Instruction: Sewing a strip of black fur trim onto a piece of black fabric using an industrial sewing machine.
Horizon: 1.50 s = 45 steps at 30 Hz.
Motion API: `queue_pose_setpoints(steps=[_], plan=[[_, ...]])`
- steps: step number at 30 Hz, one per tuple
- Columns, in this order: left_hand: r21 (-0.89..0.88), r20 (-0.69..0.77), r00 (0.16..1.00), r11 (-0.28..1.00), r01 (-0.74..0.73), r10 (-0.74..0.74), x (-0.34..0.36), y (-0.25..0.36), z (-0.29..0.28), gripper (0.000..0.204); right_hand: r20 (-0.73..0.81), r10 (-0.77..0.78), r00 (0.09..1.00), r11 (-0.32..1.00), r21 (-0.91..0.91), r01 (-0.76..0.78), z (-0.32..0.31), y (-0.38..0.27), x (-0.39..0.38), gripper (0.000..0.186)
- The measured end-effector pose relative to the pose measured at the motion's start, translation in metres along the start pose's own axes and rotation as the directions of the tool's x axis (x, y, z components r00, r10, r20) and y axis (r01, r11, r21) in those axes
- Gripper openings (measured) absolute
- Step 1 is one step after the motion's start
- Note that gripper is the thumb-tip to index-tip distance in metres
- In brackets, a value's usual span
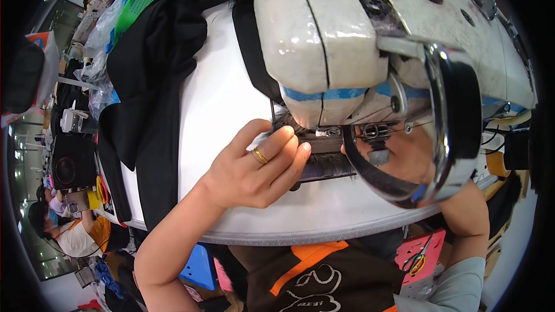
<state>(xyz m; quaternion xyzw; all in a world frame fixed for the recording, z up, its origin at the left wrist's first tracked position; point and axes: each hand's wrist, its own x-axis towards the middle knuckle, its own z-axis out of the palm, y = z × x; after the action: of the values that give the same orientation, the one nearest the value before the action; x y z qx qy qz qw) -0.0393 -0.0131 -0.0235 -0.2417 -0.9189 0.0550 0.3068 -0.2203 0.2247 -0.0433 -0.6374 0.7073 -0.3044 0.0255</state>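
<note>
"What's the left hand (248, 173) doing?"

"It's partly curled, back upward, with its fingertips at the dark furry cloth (321, 163). I can't tell whether it pinches the cloth or only presses on it. There's a gold ring (259, 155) on one finger."

"And the right hand (407, 159)?"

"Mostly behind a big round chrome rim (442, 66), so the palm and fingers show only in part, near the other end of the cloth. How far open it is, or whether it has hold of anything, I can't tell."

"Where exactly is that cloth?"

"Under the front of the white sewing machine (352, 40), between the two hands, lying across the worktop (211, 98)."

"Anything else about?"

"A long heap of black fabric (165, 63) spills over the left side of the worktop, with a green basket (145, 0) just beyond it. At lower right, scissors (417, 261) with coloured handles lie on something pink (430, 248)."
</note>
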Motion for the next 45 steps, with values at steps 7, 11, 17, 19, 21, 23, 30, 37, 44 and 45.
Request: queue_pose_setpoints(steps=[7,11,17,19,21,23,30,37,44,45], plan=[[-0.018,0.030,0.999,1.000,0.019,-0.018,-0.002,0.003,-0.002,0.004,0.073,0.161,0.984,0.972,0.163,-0.171,-0.006,-0.007,0.005,0.018],[-0.071,0.098,0.995,0.997,-0.006,0.013,-0.001,0.000,-0.001,0.009,0.302,0.353,0.886,0.927,0.013,-0.374,-0.017,-0.012,0.005,0.032],[-0.365,0.307,0.934,0.884,0.294,-0.184,0.001,-0.003,-0.002,0.012,0.300,0.114,0.947,0.936,-0.353,-0.001,-0.007,0.002,0.008,0.033],[-0.418,0.415,0.876,0.805,0.422,-0.243,0.009,-0.014,-0.016,0.008,0.371,0.268,0.889,0.939,-0.308,-0.155,-0.007,-0.002,0.014,0.035],[-0.109,0.398,0.875,0.934,0.342,-0.274,0.009,-0.026,-0.007,0.007,0.444,0.405,0.799,0.911,-0.275,-0.309,-0.007,-0.006,0.020,0.037],[0.279,0.338,0.882,0.930,0.238,-0.328,0.001,-0.040,0.002,0.006,0.479,0.447,0.755,0.894,-0.258,-0.366,-0.009,-0.011,0.024,0.038],[0.672,0.269,0.717,0.659,0.339,-0.643,-0.030,-0.064,-0.028,0.015,0.241,0.152,0.958,0.945,-0.321,-0.070,0.006,0.016,-0.010,0.030],[0.269,0.151,0.891,0.885,0.379,-0.427,-0.044,0.008,-0.082,0.013,-0.011,-0.353,0.936,0.828,-0.470,0.306,0.008,0.014,-0.006,0.024],[0.045,0.232,0.899,0.927,0.372,-0.371,-0.071,0.078,-0.102,0.019,0.106,-0.338,0.935,0.936,-0.063,0.346,0.014,-0.075,0.027,0.050],[0.046,0.206,0.905,0.928,0.370,-0.372,-0.071,0.080,-0.104,0.014,0.018,-0.222,0.975,0.975,-0.001,0.222,0.023,-0.098,0.037,0.051]])
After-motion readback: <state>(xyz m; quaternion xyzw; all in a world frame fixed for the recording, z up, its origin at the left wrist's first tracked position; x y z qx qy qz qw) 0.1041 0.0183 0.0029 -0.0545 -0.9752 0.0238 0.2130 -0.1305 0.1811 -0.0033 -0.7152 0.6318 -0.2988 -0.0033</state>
